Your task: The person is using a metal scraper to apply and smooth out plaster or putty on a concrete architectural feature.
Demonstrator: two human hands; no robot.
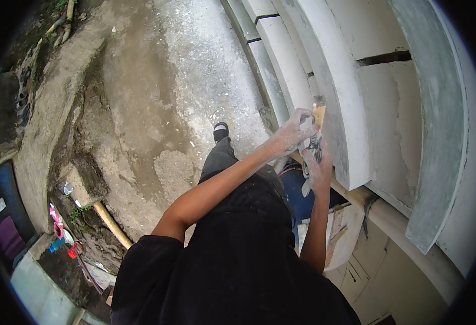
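My left hand [293,132], coated in white powder, is bent at the fingers against the upper part of a scraper [319,114], whose short blade carries a yellowish patch. My right hand [319,165], also dusty, grips the scraper's dark handle lower down. A pale, flat piece [306,186] hangs below the right fingers; I cannot make out whether it is part of a second tool. Both hands are beside a curved white moulding [344,135], and parts of the scraper are hidden by my fingers.
Stepped white mouldings and panels [386,124] line the right, with a pale pipe [389,221] below. A dark blue container [292,192] sits under my hands. My foot [220,131] is on stained concrete [140,81]. At the left are rough edges, a bamboo pole [110,222] and colourful items [58,230].
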